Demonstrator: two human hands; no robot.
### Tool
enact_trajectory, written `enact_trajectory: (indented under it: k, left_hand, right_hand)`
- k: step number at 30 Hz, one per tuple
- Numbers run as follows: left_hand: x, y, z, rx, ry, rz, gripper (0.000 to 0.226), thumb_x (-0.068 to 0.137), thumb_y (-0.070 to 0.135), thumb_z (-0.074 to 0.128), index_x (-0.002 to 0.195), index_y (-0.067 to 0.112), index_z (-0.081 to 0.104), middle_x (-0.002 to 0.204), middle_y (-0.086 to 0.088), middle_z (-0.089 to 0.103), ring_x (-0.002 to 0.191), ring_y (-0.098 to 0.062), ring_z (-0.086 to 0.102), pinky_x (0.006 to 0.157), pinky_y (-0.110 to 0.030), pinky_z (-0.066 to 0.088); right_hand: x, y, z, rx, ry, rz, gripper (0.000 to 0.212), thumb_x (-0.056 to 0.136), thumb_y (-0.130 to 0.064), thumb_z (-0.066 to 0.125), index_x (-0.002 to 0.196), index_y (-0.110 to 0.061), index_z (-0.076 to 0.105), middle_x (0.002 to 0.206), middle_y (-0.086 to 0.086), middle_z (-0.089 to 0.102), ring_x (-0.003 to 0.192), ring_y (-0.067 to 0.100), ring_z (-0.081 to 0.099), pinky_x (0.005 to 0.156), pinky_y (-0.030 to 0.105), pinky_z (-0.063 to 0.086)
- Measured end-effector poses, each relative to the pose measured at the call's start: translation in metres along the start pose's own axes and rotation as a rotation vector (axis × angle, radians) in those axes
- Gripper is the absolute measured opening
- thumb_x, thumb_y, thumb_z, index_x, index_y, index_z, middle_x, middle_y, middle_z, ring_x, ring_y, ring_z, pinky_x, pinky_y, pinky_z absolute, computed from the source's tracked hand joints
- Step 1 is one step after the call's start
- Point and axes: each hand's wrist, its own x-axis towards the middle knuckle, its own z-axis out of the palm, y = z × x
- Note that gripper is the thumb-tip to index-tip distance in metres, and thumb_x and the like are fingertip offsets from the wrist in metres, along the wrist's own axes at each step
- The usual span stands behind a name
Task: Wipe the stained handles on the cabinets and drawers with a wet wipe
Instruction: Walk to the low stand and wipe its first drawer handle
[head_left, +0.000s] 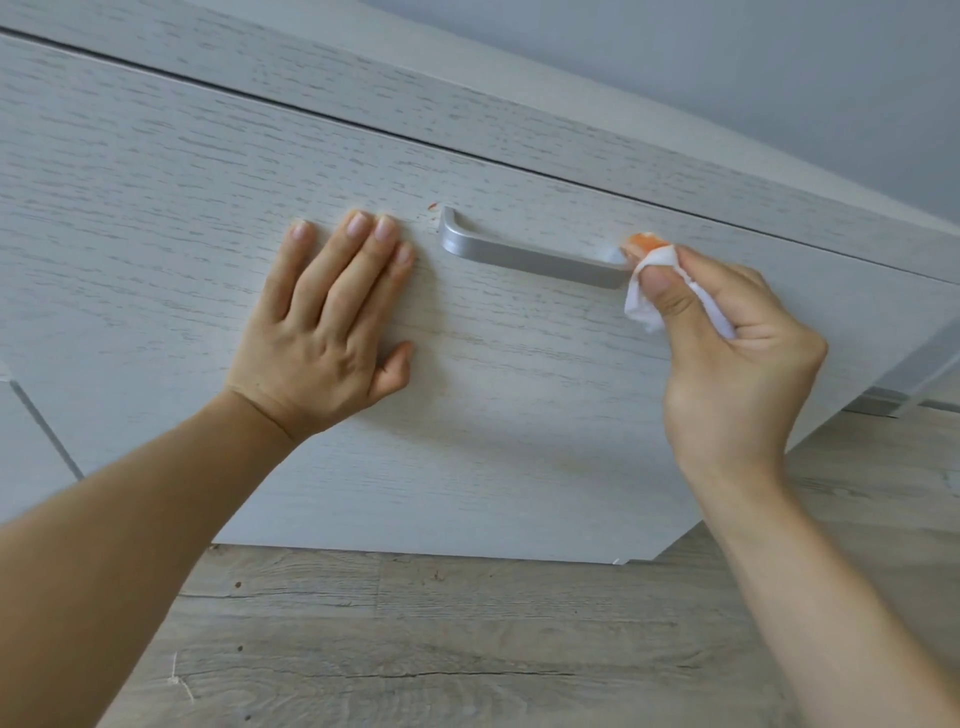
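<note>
- Pale grey wood grain covers the drawer front, which fills most of the view and runs at a slant, higher at the left than at the right.
- Grey-brown planks make up the floor below the drawer front, with a few small dark specks on them.
- A plain grey wall shows above the cabinet at the upper right.
- The left hand lies flat on the drawer front, palm down, fingers straight and close together, thumb out to the side; it holds nothing and sits just left of the handle.
- The right hand is curled shut around the wipe, thumb pressing it against the fingers, at the handle's right end.
- The handle is a silver bar bent down at its left end, set on the drawer front between the two hands; its right end is hidden behind the wipe.
- The wipe is white and bunched, touching the handle's right end, with an orange stain at its upper tip.
- Small red specks sit on the drawer front just beside the handle's left end.
</note>
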Motion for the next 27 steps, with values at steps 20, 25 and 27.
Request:
enact_trajectory:
  k: [20,25,27]
  left_hand:
    - [0.017,-0.002,-0.063,-0.090,-0.422,-0.047,0.064,0.091,0.025,0.050,0.144,-0.003,0.030,0.149,-0.022,0.032,0.139,-0.035,0.028,0.114,-0.049,0.024]
    - [0.029,-0.008,-0.096,-0.109,-0.568,-0.088,0.066,0.079,0.017,0.067,0.139,-0.001,0.043,0.143,-0.019,0.043,0.132,-0.035,0.042,0.108,-0.049,0.033]
    - [0.028,-0.020,-0.112,-0.085,-0.644,-0.077,0.064,0.080,0.015,0.066,0.138,0.000,0.045,0.142,-0.018,0.045,0.131,-0.033,0.044,0.108,-0.047,0.034]
  right_hand:
    - [-0.014,-0.072,0.036,0.028,-0.205,-0.086,0.015,0.085,-0.017,0.070,0.098,-0.012,0.074,0.095,-0.002,0.072,0.089,0.006,0.065,0.086,0.026,0.051]
    - [-0.008,-0.083,0.051,0.073,-0.270,-0.104,0.015,0.086,-0.019,0.069,0.100,-0.015,0.074,0.091,-0.008,0.068,0.088,0.004,0.063,0.082,0.012,0.045]
    - [-0.008,-0.088,0.062,0.125,-0.301,-0.124,0.016,0.086,-0.020,0.069,0.101,-0.015,0.073,0.090,-0.010,0.066,0.088,0.002,0.062,0.081,0.008,0.043]
